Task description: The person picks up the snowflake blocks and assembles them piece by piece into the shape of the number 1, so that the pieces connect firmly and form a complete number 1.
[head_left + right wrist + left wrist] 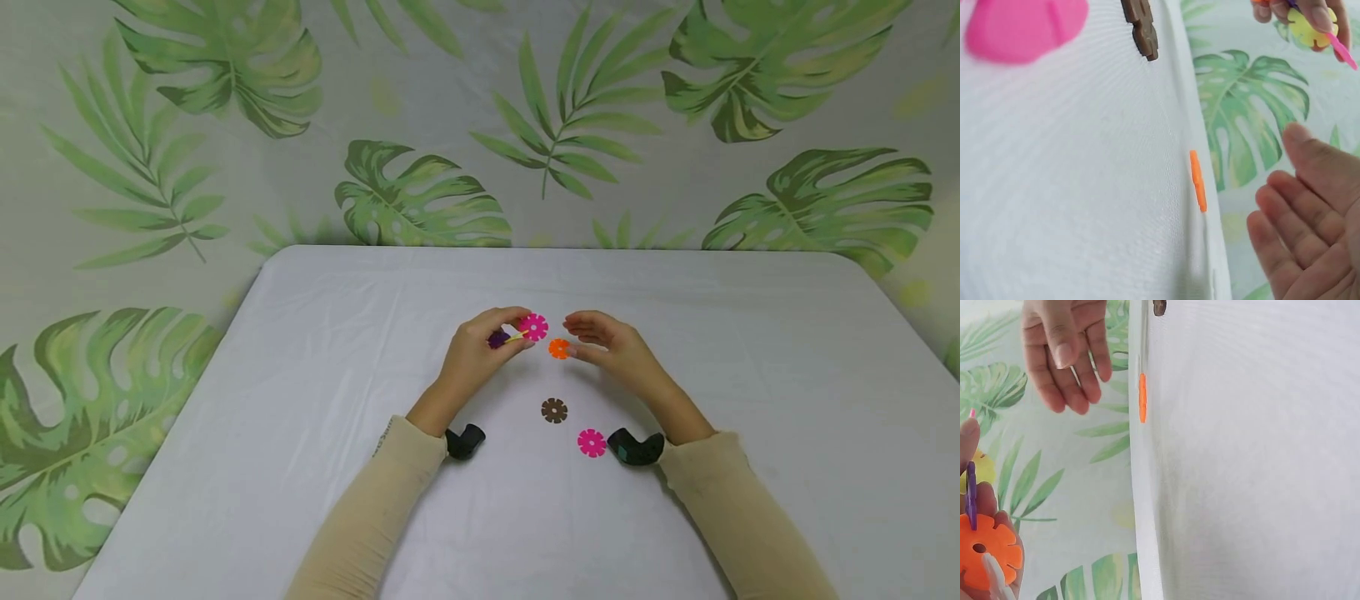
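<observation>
My left hand [480, 346] grips a small cluster of joined notched discs. A pink disc [534, 327] faces out at the fingertips, with purple [498, 338] behind it; the left wrist view also shows an orange disc [999, 550] in the cluster, and the right wrist view a yellow one [1307, 29]. My right hand [618, 350] hovers with its fingers apart and holds nothing. On the table, by the right thumb in the head view, lies a loose orange disc [558, 348], seen edge-on in the right wrist view [1198, 181].
A brown disc [554, 410] lies nearer to me on the white table [300, 375], and a loose pink disc [592, 443] lies beside the black device [637, 447] at my right wrist. Another black device [467, 442] is at the left wrist. Leaf-patterned cloth [420, 196] hangs behind.
</observation>
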Tool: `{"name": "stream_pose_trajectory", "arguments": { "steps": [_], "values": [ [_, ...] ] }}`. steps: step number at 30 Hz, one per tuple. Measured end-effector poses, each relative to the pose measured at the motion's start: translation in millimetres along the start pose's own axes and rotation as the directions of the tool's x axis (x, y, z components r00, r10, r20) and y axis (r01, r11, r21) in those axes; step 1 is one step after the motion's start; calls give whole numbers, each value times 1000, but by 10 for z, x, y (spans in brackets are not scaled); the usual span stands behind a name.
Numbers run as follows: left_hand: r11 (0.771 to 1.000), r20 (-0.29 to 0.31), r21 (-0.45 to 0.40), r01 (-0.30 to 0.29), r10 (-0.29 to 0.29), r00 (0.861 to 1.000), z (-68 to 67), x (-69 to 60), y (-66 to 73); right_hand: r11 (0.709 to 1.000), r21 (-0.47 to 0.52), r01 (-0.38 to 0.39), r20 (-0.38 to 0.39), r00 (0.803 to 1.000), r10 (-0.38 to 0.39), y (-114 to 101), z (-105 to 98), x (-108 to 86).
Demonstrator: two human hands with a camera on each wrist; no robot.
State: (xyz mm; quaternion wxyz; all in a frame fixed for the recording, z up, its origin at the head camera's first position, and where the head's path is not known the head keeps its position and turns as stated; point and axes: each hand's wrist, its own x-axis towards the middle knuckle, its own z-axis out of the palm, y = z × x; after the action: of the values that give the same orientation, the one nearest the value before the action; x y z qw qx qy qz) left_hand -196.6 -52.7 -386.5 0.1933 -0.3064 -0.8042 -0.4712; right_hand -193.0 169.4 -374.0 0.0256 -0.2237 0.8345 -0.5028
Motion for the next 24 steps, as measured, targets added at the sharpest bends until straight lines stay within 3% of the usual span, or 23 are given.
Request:
{"name": "stream_pose_trajectory", "arguments": {
  "steps": [4, 12, 18, 24],
  "values": [
    [1000, -29, -13, 7, -8, 1000, -5, -3, -14, 999, 11, -32, 3, 999, 32, 44, 17, -2],
    [1000, -84, -18, -5, 4, 996, 3, -1, -43, 998, -44, -34, 18, 999, 35, 507, 82, 71],
    [999, -98, -33, 1, -4, 995, 1, -4, -55, 996, -85, -26, -6, 1000, 26, 576, 112, 90],
    [999, -98, -35, 1, -4, 995, 6, -7, -65, 986, -153, -65, 4, 998, 67, 553, 148, 112]
  ]
}}
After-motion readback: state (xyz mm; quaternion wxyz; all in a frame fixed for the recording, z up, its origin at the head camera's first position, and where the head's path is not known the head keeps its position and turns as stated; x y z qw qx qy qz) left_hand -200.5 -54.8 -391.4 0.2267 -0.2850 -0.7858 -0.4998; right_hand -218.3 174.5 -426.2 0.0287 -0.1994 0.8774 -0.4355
